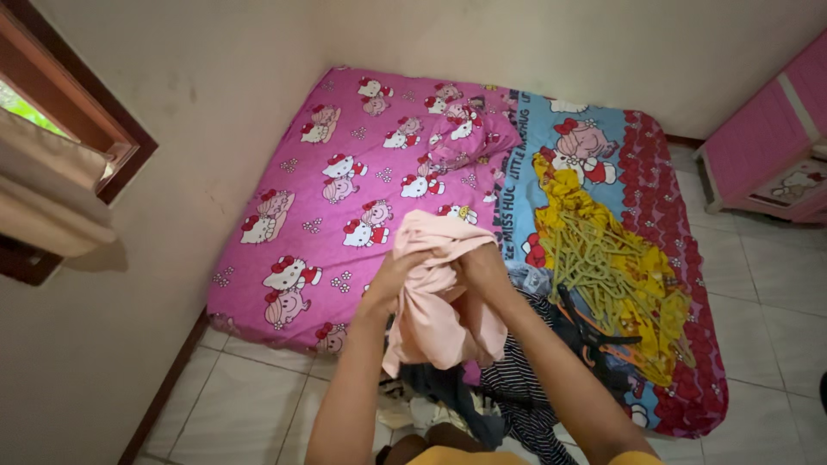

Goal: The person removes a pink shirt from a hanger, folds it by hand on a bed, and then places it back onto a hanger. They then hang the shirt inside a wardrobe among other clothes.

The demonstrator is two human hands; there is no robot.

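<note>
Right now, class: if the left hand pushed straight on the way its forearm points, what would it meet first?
The left hand already grips the pink garment; beyond that, probably the pink bed sheet, though depth is unclear.

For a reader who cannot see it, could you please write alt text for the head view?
Both hands, left hand and right hand, grip a pale pink garment above a mattress with a pink cartoon sheet; yellow-green hangers and dark clothes lie alongside.

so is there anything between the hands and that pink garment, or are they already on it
Nothing stands between them. Both the left hand and the right hand already grip the pale pink garment, held up above the pile of dark clothes at the edge of the mattress.
</note>
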